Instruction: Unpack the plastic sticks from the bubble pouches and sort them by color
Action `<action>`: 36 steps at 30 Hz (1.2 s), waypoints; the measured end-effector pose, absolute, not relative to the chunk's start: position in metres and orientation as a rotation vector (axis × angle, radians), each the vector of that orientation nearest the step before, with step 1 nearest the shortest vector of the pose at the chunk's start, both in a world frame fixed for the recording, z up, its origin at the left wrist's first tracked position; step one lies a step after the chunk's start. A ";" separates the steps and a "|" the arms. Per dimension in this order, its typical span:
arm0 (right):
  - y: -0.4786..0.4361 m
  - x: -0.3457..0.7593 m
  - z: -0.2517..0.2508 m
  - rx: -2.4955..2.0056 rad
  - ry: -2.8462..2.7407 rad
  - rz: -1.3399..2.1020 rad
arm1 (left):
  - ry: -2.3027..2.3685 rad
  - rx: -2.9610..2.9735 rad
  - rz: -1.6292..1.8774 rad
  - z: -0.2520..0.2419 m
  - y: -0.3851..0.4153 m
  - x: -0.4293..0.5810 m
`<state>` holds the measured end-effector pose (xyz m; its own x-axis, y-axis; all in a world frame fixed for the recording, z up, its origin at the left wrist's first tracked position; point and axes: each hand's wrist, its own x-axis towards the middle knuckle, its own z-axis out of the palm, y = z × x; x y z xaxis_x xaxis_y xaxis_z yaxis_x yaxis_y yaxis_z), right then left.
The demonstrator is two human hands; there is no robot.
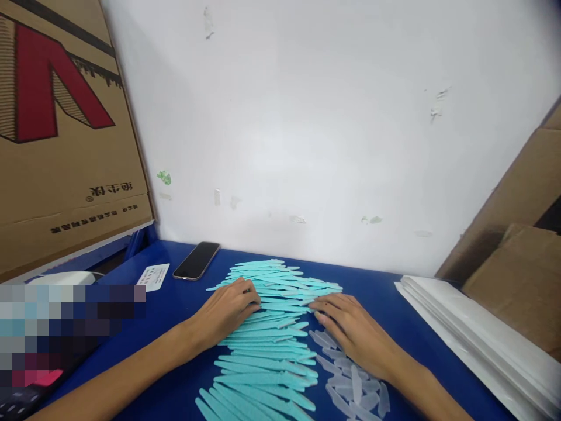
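Observation:
Many slim turquoise sticks (pixel 267 356), tapered toward the left, lie across one another in a long heap on the blue table. My left hand (pixel 232 307) rests over the heap's left side with its fingers curled in; what they grip is hidden beneath them. At the right ends of the sticks, my right hand (pixel 350 324) has its thumb and fingers closed around the end of one turquoise stick (pixel 304 303). Below that hand, partly covered by it, is a loose pile of small translucent plastic caps (pixel 355 389).
A phone (pixel 197 261) and a white card (pixel 153 277) lie at the back left of the blue table (pixel 144 327). White flat sheets or bags (pixel 464 345) line the right side. Cardboard boxes (pixel 65 193) flank both sides, and a white wall (pixel 307 128) stands behind.

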<state>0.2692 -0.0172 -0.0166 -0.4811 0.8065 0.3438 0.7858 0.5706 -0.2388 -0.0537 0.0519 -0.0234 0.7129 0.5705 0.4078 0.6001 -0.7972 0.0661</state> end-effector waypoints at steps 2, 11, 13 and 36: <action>-0.017 0.267 -0.019 -1.288 -2.391 0.046 | -0.964 -2.833 -0.650 -0.025 0.052 -0.052; -0.019 0.261 -0.014 -1.267 -2.329 -0.022 | -1.010 -2.769 -0.877 -0.023 0.051 -0.051; -0.020 0.258 -0.011 -1.292 -2.228 -0.032 | -1.001 -2.770 -0.940 -0.018 0.047 -0.051; -0.005 0.296 -0.008 -1.335 -2.337 -0.032 | -0.884 -3.031 -0.614 0.002 0.054 -0.067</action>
<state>0.2965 -0.0046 -0.0084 -0.4330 0.8131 0.3892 0.8234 0.5325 -0.1964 -0.0668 0.0545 0.0018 0.7764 0.5314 0.3389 0.5030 -0.8464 0.1749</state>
